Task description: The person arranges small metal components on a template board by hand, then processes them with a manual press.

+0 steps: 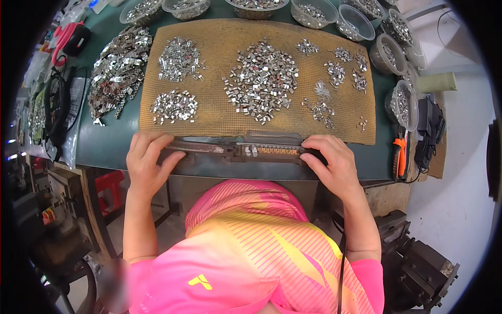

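Note:
A long, narrow dark metal jig lies along the near edge of the table, with a row of small metal links set in the channel of its right half. My left hand is closed on the jig's left end, thumb below and fingers above. At the other end, my right hand grips the jig the same way, close to the links. Just beyond the jig, a tan textured mat carries a large central pile of small silver metal pieces and several smaller piles.
Clear plastic bowls of metal parts line the table's far and right edges. A heap of linked metal strips lies left of the mat. Orange-handled pliers rest at the right, by a black power adapter. Red-handled scissors lie far left.

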Action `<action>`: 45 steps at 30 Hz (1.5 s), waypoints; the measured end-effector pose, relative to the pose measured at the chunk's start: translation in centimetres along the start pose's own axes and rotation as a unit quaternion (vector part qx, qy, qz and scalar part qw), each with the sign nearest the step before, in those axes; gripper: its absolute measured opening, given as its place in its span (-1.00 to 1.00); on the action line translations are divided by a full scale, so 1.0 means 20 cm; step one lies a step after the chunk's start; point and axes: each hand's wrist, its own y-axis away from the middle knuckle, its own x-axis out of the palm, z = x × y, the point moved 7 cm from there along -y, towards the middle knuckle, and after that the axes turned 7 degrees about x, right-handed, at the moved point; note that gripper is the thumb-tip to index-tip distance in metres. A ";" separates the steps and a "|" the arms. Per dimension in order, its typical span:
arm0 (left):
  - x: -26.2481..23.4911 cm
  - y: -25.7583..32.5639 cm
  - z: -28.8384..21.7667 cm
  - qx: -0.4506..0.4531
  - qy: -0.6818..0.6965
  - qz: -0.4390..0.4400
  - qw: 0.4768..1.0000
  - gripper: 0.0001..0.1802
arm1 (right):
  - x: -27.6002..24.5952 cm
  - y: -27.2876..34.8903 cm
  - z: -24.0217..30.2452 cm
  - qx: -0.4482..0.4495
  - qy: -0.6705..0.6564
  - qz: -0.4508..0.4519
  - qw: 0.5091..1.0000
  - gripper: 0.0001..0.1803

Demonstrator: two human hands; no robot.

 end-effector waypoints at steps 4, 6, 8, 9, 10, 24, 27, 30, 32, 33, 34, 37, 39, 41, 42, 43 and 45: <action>0.02 0.03 0.02 0.013 -0.024 0.019 0.999 -0.57 | 0.01 0.00 0.01 -0.011 0.020 -0.005 1.000 -0.78; 0.02 0.03 0.04 0.024 -0.030 0.024 0.999 -0.57 | 0.00 0.02 0.01 -0.010 -0.001 -0.014 1.000 -0.79; 0.02 0.02 0.02 0.079 -0.021 0.030 0.996 -0.56 | -0.02 0.04 0.00 -0.006 -0.021 -0.023 0.999 -0.81; 0.00 0.01 0.02 0.081 -0.023 0.029 0.996 -0.56 | -0.03 0.05 -0.01 0.003 -0.029 -0.031 0.999 -0.81; -0.04 0.01 0.01 0.094 -0.010 0.028 0.995 -0.55 | -0.05 0.06 -0.02 0.013 -0.038 -0.039 0.998 -0.81; 0.17 -0.36 -0.61 0.231 0.303 -0.036 0.924 -0.55 | -0.08 0.12 -0.09 0.030 0.085 -0.025 0.996 -0.66; 0.37 -0.45 -0.73 0.239 0.232 -0.013 0.943 -0.54 | -0.07 0.13 -0.08 0.024 0.088 -0.030 0.995 -0.67; 0.50 -0.48 -0.74 0.210 0.181 0.056 0.959 -0.50 | -0.08 0.14 -0.09 0.019 0.089 -0.046 0.995 -0.68; 0.49 -0.49 -0.71 0.189 0.171 0.062 0.965 -0.54 | -0.08 0.14 -0.10 0.015 0.092 -0.049 0.994 -0.67; 0.47 -0.49 -0.70 0.192 0.173 0.064 0.964 -0.54 | -0.09 0.15 -0.10 0.008 0.093 -0.049 0.994 -0.67; 0.44 -0.49 -0.68 0.182 0.178 0.051 0.966 -0.57 | -0.10 0.15 -0.11 0.012 0.093 -0.051 0.994 -0.67; 0.37 -0.45 -0.57 0.142 0.157 0.031 0.977 -0.63 | -0.15 0.14 -0.09 -0.042 0.103 -0.049 0.993 -0.69; 0.34 -0.39 -0.49 0.114 0.130 0.025 0.985 -0.67 | -0.13 0.13 -0.13 0.012 -0.037 0.022 0.999 -0.74; 0.32 -0.32 -0.40 0.050 0.085 0.013 0.995 -0.68 | -0.12 0.11 -0.10 0.025 -0.063 0.028 0.997 -0.76; 0.31 -0.30 -0.38 0.049 0.087 0.015 0.995 -0.68 | -0.11 0.09 -0.09 0.035 -0.087 0.034 0.995 -0.78; 0.31 -0.28 -0.36 0.036 0.093 0.019 0.995 -0.68 | -0.11 0.08 -0.08 0.037 -0.086 0.035 0.995 -0.78; 0.31 -0.25 -0.34 0.028 0.100 0.024 0.994 -0.65 | -0.08 0.04 -0.06 0.040 -0.082 0.064 0.994 -0.79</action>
